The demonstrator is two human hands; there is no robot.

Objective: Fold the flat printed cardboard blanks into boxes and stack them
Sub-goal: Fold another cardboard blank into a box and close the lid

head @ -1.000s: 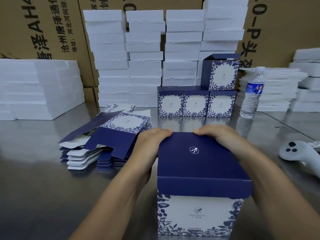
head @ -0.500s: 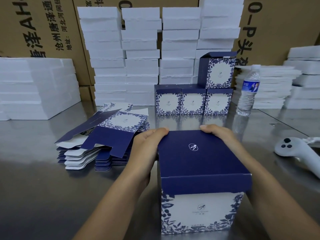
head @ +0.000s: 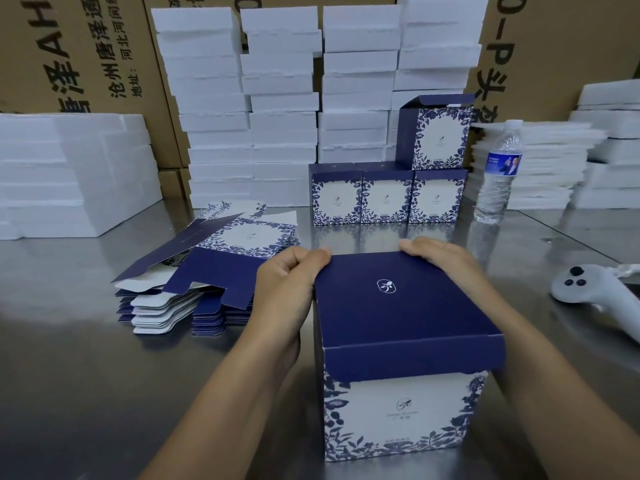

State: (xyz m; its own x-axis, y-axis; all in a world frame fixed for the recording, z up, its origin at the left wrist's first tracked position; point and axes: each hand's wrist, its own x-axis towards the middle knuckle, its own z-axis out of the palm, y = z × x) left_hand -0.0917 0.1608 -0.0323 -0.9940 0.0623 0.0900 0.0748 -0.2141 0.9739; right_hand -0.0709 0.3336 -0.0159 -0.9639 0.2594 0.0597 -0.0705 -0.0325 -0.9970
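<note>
Little changes over the last second. Box (head: 405, 410) stands on the table (head: 69, 358), close in, between both forearms. Left hand (head: 287, 289) has its fingers curled together round the lid's (head: 398, 299) far left corner. Right hand (head: 440, 258) has its fingers together, hooked over the far right corner. Both keep the same hold. Lid lies flat, but its flap (head: 412, 358) still hangs outside the front face. Judgement: closing is unfinished and the tuck is next, then the box joins the done boxes (head: 384, 199) behind. Blanks (head: 194, 282) wait at left.
</note>
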